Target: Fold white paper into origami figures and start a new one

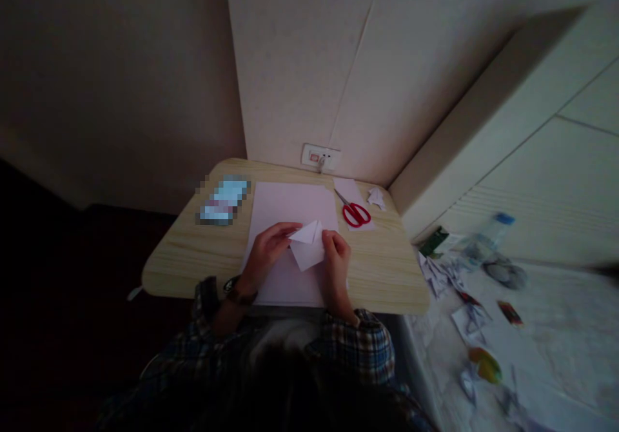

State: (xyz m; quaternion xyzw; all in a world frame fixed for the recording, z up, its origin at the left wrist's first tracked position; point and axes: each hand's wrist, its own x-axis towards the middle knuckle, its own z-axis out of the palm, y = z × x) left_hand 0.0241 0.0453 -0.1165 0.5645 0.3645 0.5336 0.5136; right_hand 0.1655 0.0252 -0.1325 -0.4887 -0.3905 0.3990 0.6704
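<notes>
A small folded white paper point(308, 245) is held over a larger white sheet point(290, 213) on a light wooden table point(193, 251). My left hand point(267, 250) pinches the folded paper's left edge. Its right edge is pinched by my right hand point(336, 265). A watch sits on my left wrist, and both sleeves are plaid.
Red-handled scissors point(354, 213) lie on a paper sheet right of the hands, with a small folded paper piece point(376, 196) behind them. A blurred-out flat item point(223, 201) lies at the table's left. A wall socket point(320, 157) is behind. Paper scraps point(442, 274) and a bottle point(486, 235) lie on the right surface.
</notes>
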